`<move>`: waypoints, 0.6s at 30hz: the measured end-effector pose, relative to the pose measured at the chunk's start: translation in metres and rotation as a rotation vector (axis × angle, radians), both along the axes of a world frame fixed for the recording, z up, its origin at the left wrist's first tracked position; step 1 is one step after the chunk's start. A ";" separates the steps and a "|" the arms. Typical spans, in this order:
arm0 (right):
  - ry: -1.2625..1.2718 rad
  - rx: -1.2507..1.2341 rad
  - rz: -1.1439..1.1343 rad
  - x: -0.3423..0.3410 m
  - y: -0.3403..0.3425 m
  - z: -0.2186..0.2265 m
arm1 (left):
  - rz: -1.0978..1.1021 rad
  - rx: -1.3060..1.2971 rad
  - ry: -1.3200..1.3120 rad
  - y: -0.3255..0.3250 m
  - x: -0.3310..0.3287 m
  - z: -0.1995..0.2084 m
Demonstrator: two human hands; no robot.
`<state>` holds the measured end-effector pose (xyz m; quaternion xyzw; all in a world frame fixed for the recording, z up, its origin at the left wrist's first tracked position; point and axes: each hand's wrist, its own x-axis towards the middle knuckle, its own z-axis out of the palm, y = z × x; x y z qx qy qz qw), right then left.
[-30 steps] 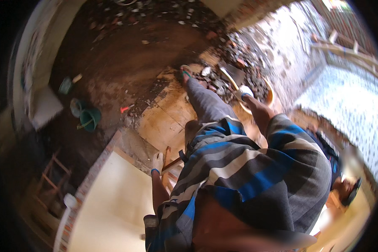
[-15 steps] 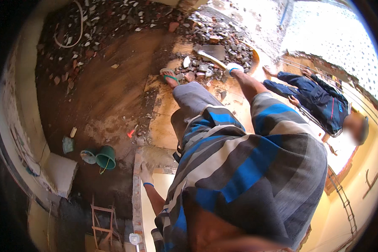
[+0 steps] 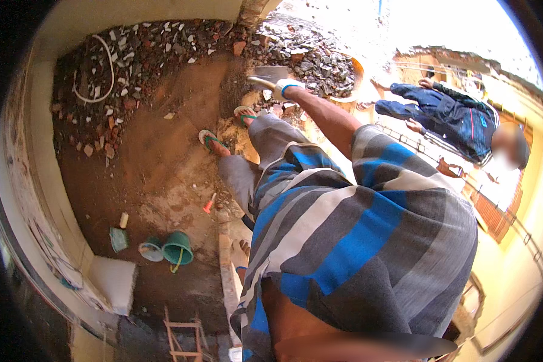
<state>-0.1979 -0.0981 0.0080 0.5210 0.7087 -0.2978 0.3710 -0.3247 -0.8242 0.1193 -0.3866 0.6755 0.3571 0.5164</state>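
Observation:
My right hand [image 3: 288, 88], in a whitish glove with a blue cuff, is closed around the pale handle [image 3: 261, 82] of a hoe. The hoe's flat grey metal blade [image 3: 271, 73] lies against the near edge of a rubble heap [image 3: 308, 63]. Low on the left, beside the narrow brick wall edge [image 3: 225, 271], my left hand [image 3: 240, 254] is partly covered by my striped shirt. It also has a blue cuff; its fingers look extended along the wall, with nothing seen in them.
A yellow-rimmed basin [image 3: 359, 75] borders the rubble. Someone in dark clothes [image 3: 458, 123] is at the right. Green buckets [image 3: 178, 248], an orange-headed tool [image 3: 209, 204] and a wooden frame [image 3: 186, 329] are at lower left. More rubble with a pale hose [image 3: 111, 69] covers the far left ground.
My right hand and the hoe have moved left, away from the basin. My left foot has come into view on the brown ground. My left hand is now more covered by the shirt.

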 end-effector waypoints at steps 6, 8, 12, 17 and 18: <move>0.183 0.024 0.115 -0.107 -0.113 0.070 | -0.561 0.105 0.058 -0.019 -0.123 -0.054; 0.291 0.009 0.182 -0.138 -0.152 0.103 | -1.012 -0.013 0.161 -0.003 -0.185 -0.054; 0.425 -0.137 0.213 -0.171 -0.200 0.207 | -0.196 0.336 -0.003 0.082 -0.283 -0.070; 0.617 -0.196 0.203 -0.170 -0.230 0.330 | 0.235 0.565 -0.152 0.191 -0.369 -0.090; 0.675 -0.241 0.202 -0.166 -0.231 0.345 | 0.355 0.598 -0.155 0.208 -0.376 -0.092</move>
